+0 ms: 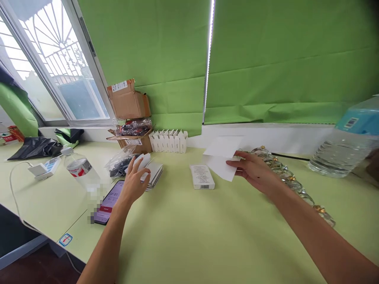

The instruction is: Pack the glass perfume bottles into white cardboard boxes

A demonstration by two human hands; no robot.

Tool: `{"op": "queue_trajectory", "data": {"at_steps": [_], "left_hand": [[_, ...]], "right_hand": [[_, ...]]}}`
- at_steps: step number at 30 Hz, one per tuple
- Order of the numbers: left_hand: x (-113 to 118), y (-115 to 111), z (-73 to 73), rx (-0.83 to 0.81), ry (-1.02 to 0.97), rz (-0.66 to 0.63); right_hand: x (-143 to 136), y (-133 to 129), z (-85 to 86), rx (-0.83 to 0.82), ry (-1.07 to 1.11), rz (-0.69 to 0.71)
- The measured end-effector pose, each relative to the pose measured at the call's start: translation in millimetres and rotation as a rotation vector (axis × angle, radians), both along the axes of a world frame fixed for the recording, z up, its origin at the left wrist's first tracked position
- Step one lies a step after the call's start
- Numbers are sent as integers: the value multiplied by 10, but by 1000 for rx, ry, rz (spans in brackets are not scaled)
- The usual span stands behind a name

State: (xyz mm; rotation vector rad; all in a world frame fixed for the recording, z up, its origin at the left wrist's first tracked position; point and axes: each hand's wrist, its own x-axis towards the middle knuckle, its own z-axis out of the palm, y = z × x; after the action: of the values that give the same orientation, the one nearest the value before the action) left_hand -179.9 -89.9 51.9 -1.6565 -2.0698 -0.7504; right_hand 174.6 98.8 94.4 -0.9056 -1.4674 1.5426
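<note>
My right hand (256,172) pinches a folded white sheet (222,157), held over the table to the right of a small white box (202,177). The box lies flat with its printed, barcoded side showing. On the left, my left hand (135,181) is at a stack of white papers (155,174). Its fingers are curled, with the thumb and a fingertip near each other, and a white paper flap rises behind them. Whether those fingers grip the flap is unclear.
A phone (109,203) and a water bottle (81,169) stand left of my left arm. Behind are upright white boxes (168,142) and cardboard boxes (128,101). Clear packs with gold parts (291,178) line the right, near a large jug (340,146).
</note>
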Motion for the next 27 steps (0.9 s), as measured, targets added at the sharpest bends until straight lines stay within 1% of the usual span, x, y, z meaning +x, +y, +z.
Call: {"op": "queue_trajectory", "data": {"at_steps": [2, 4, 7, 13, 18, 23, 27], "left_hand": [[-34, -45, -81, -75, 43, 37], [-50, -60, -149, -112, 62, 62], [-71, -57, -203, -137, 64, 51], [-83, -51, -251, -164, 58, 67], [-36, -23, -299, -151, 67, 106], [-23, -18, -305, -156, 57, 80], [-42, -30, -292, -159, 67, 93]], "right_hand": [[-14, 5, -7, 24, -23, 42], [-30, 14, -19, 26, -21, 61], [-52, 3, -31, 16, -18, 51], [-77, -91, -6, 45, -26, 60], [-97, -67, -22, 44, -59, 57], [-110, -71, -40, 46, -72, 73], [-116, -101, -35, 67, -89, 84]]}}
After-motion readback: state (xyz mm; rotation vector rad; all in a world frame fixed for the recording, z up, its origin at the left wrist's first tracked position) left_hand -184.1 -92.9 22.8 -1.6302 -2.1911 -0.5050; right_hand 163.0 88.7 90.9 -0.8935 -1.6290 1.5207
